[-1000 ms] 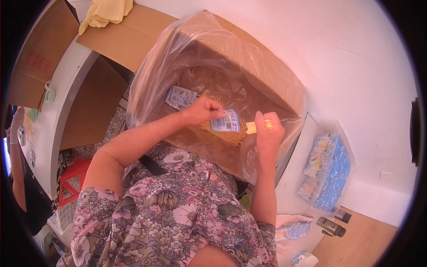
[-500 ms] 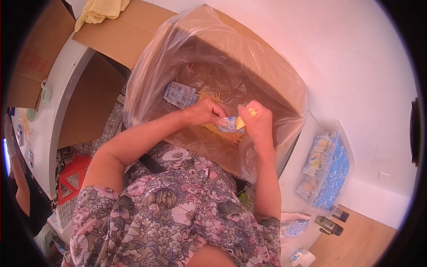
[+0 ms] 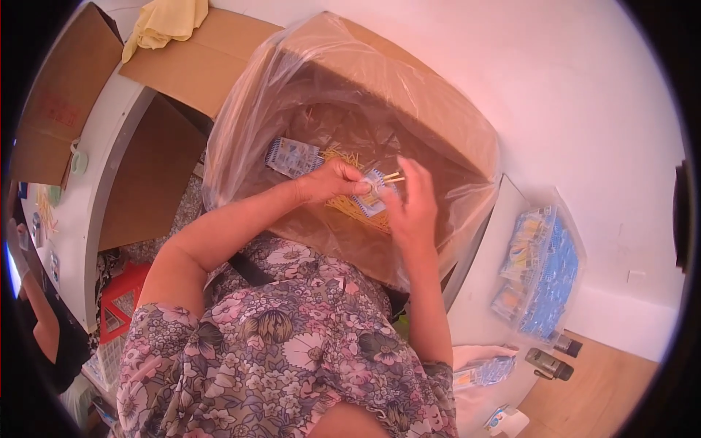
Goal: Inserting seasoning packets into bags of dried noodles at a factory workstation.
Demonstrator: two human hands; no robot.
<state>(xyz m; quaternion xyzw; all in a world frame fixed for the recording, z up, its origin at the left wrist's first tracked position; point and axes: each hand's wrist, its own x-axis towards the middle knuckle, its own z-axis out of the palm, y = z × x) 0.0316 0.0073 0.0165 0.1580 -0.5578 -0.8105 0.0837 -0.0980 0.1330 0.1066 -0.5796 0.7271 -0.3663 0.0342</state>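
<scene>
Over a lined cardboard box, my left hand (image 3: 334, 182) pinches a small clear packet (image 3: 374, 198) with blue striped edges. A few thin yellow sticks (image 3: 394, 177) stick out at the packet's right side, toward my right hand (image 3: 415, 201). That hand is slightly blurred, its thumb and fingers spread apart beside the packet. Below both hands, loose yellow sticks (image 3: 349, 209) lie in a pile inside the box. Another packet with blue striped edges (image 3: 292, 157) rests by the pile, left of my left hand.
A clear plastic liner (image 3: 244, 120) covers the walls of the cardboard box (image 3: 409, 77). To the right stands a clear bag of blue-edged packets (image 3: 540, 270), with a dark green device (image 3: 549, 364) near it. A yellow cloth (image 3: 164, 28) lies at upper left. Another person's arm (image 3: 44, 321) shows at far left.
My right hand has loosened from the bundle of yellow sticks and its fingers have spread. The packet has tilted in my left hand, and fewer sticks show beside it.
</scene>
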